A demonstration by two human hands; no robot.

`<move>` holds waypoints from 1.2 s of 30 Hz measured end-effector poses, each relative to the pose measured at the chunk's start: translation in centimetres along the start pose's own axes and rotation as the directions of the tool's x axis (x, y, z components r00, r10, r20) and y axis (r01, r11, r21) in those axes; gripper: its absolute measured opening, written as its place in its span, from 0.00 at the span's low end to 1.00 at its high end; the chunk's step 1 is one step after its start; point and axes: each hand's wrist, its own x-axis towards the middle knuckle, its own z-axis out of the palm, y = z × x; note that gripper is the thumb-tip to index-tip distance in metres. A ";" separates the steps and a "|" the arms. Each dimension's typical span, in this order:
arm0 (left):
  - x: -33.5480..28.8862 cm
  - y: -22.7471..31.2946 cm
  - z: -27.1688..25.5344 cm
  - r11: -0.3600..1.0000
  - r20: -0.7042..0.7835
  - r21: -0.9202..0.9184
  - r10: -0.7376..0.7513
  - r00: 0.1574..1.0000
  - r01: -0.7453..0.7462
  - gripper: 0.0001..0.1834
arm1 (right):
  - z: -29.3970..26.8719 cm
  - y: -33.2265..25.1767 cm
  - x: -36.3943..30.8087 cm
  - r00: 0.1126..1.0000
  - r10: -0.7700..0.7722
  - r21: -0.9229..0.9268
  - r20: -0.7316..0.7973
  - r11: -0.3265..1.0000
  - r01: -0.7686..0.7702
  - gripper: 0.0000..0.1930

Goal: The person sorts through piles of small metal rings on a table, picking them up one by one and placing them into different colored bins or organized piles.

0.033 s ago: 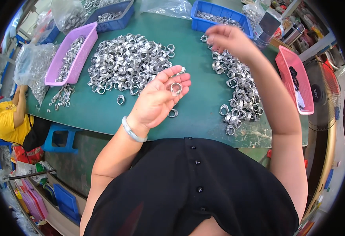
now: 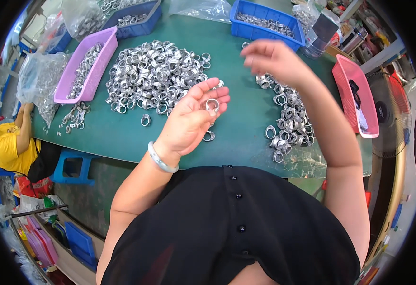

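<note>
Silver-coloured metal ring (image 2: 212, 99) sits near the centre of the head view, in your upturned left hand (image 2: 189, 118); your thumb presses it against the fingers, so that grip is closed on the ring. A pale, smooth bangle (image 2: 160, 159) circles your left wrist. Your right hand (image 2: 277, 61) is at the upper right of the frame, blurred, with its fingers bent toward the left; you cannot tell from this view whether its fingertips meet or hold anything. It hangs by the upper end of a long, narrow pile of silver metal rings (image 2: 291, 114) at centre right, just below a blue plastic tray (image 2: 248, 32) with more metal pieces in it. A broad heap of silver metal rings (image 2: 156, 76) lies at upper centre-left, beyond your left hand, on the dark green tabletop (image 2: 239, 147). One loose ring (image 2: 145, 117) lies just below that heap, and another loose ring (image 2: 209, 137) lies beside your left hand. At upper left you have a purple plastic basket (image 2: 99, 65) with metal pieces inside, and at the right a pink plastic basket (image 2: 367, 97) with dark items in it. A co-worker in a yellow shirt (image 2: 11, 149) is at the left edge.
</note>
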 end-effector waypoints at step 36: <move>0.1 -3.4 3.0 0.894 0.036 0.444 0.059 0.998 -0.069 0.19 | 7.4 1.9 -10.0 0.990 0.057 0.603 -0.130 0.797 0.033 0.06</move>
